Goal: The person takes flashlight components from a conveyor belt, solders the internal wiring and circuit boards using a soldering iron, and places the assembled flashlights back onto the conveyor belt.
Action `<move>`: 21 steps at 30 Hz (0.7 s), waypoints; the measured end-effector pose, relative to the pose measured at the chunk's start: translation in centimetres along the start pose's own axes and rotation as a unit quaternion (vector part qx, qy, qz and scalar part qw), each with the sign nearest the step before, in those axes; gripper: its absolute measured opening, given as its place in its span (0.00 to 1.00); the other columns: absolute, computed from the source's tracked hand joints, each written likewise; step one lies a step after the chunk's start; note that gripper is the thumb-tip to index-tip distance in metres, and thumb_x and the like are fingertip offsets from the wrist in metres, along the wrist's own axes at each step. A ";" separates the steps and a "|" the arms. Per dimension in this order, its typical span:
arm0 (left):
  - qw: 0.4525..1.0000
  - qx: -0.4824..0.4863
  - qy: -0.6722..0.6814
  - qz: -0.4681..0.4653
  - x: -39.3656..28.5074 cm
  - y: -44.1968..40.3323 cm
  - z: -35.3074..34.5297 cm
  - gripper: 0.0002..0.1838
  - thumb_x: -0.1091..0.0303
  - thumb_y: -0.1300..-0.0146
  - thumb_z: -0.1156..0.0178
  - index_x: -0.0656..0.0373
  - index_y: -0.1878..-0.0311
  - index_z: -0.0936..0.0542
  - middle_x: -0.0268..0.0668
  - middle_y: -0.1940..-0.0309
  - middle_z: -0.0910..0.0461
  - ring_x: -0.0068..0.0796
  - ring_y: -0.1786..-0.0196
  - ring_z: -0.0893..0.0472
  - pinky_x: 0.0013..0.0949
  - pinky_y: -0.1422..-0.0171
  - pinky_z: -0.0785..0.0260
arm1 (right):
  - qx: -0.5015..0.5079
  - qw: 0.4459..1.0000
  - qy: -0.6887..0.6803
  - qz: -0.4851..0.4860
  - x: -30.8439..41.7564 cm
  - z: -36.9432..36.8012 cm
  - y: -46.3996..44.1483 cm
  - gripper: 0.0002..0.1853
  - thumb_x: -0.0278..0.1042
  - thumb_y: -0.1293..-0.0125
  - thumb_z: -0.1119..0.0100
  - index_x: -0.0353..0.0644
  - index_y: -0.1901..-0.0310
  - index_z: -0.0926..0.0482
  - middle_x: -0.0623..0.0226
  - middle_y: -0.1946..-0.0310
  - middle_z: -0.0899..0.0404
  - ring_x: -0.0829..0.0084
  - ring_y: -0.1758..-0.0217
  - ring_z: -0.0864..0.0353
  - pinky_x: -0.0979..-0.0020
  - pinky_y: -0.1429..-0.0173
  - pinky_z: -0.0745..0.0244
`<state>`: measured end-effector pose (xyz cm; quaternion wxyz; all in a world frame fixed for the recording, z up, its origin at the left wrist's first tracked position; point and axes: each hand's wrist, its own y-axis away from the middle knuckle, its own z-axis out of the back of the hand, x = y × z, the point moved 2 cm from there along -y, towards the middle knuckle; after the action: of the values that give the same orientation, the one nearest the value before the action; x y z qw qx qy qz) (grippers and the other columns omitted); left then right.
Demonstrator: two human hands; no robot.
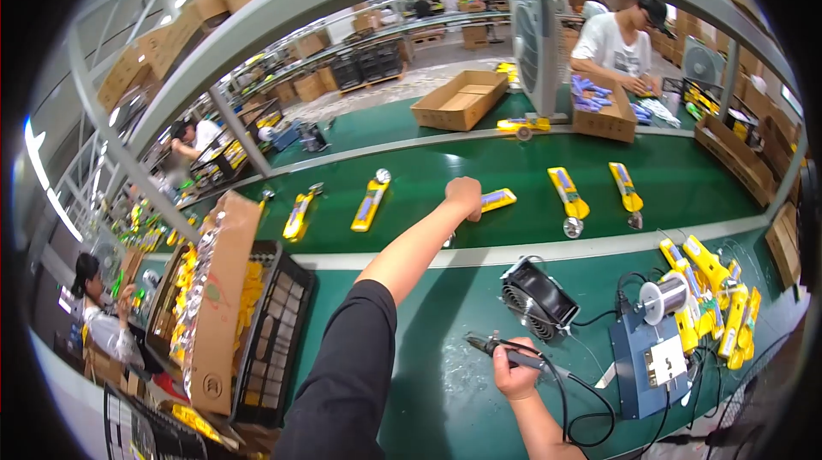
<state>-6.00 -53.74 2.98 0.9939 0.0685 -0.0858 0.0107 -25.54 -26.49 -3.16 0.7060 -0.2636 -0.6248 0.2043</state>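
Observation:
My left hand (pixel 463 197) reaches across to the green conveyor belt, its fingers closed at the near end of a yellow flashlight body (pixel 498 199) with a purple cell inside. Those fingertips are partly hidden behind the hand. Over the bench, my right hand (pixel 514 371) grips a corded soldering iron (pixel 523 359), its tip pointing left. Beside it stand a small black fan (pixel 539 296) and a blue soldering station (pixel 648 362) with a solder reel (pixel 664 299). More open yellow flashlight bodies (pixel 371 201) with round silver reflectors lie spaced along the belt.
Yellow flashlight parts (pixel 735 323) are heaped at the bench's right. A black crate (pixel 287 323) with a cardboard box (pixel 224 306) stands left. Across the belt are an open carton (pixel 462 100), a large fan (pixel 535 53) and a co-worker (pixel 618 45). Metal framing arches overhead.

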 end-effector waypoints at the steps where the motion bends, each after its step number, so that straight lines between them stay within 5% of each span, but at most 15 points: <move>1: 1.000 -0.013 -0.015 -0.022 1.0 1.3 -0.2 0.22 0.64 0.68 0.30 0.56 0.63 0.19 0.40 0.63 0.19 0.38 0.60 0.19 0.35 0.57 0.25 | 0.013 1.000 0.001 -0.016 0.2 0.2 0.1 0.06 0.30 0.50 0.40 0.39 0.76 0.26 0.68 0.82 0.27 0.76 0.83 0.29 0.76 0.78 0.34; 4: 0.992 -0.073 -0.036 -0.092 4.5 5.5 -0.8 0.27 0.70 0.64 0.32 0.56 0.53 0.24 0.41 0.62 0.21 0.40 0.59 0.20 0.39 0.58 0.26 | -0.010 0.998 -0.023 -0.056 -0.2 0.1 0.6 0.05 0.28 0.48 0.42 0.37 0.75 0.26 0.67 0.76 0.27 0.78 0.78 0.29 0.78 0.73 0.34; 6: 0.984 -0.096 -0.057 -0.141 6.9 10.1 -0.7 0.28 0.74 0.61 0.34 0.55 0.51 0.28 0.40 0.59 0.24 0.41 0.57 0.21 0.39 0.57 0.27 | -0.044 0.999 -0.031 0.005 -0.8 -0.2 0.6 0.06 0.28 0.46 0.44 0.35 0.75 0.27 0.64 0.74 0.28 0.75 0.73 0.28 0.75 0.67 0.33; 12: 0.946 -0.089 -0.031 -0.309 11.4 22.3 -2.7 0.22 0.71 0.59 0.35 0.52 0.58 0.30 0.38 0.62 0.28 0.40 0.58 0.23 0.39 0.59 0.28 | -0.046 0.995 -0.078 -0.035 -2.6 -0.3 1.4 0.04 0.27 0.41 0.48 0.36 0.67 0.31 0.71 0.73 0.32 0.80 0.70 0.33 0.79 0.65 0.36; 16: 0.846 -0.091 -0.014 -0.526 9.7 29.3 -5.4 0.15 0.73 0.54 0.41 0.52 0.60 0.30 0.38 0.63 0.29 0.41 0.55 0.26 0.43 0.46 0.31 | -0.051 0.992 -0.108 -0.037 -2.3 -0.2 1.2 0.05 0.27 0.40 0.48 0.34 0.67 0.31 0.69 0.73 0.31 0.77 0.69 0.32 0.76 0.62 0.34; 21: 0.776 -0.100 0.088 -0.617 7.5 36.4 -7.3 0.12 0.71 0.50 0.42 0.55 0.62 0.31 0.41 0.54 0.30 0.44 0.41 0.32 0.47 0.33 0.43 | -0.072 0.996 -0.044 -0.021 -0.5 0.5 0.6 0.07 0.28 0.38 0.49 0.33 0.71 0.32 0.66 0.73 0.31 0.74 0.70 0.32 0.73 0.60 0.33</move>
<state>1.48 -16.59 2.03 0.7922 0.0061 0.0621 -0.6071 -26.12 -26.27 -3.87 0.6611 -0.2907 -0.6740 0.1554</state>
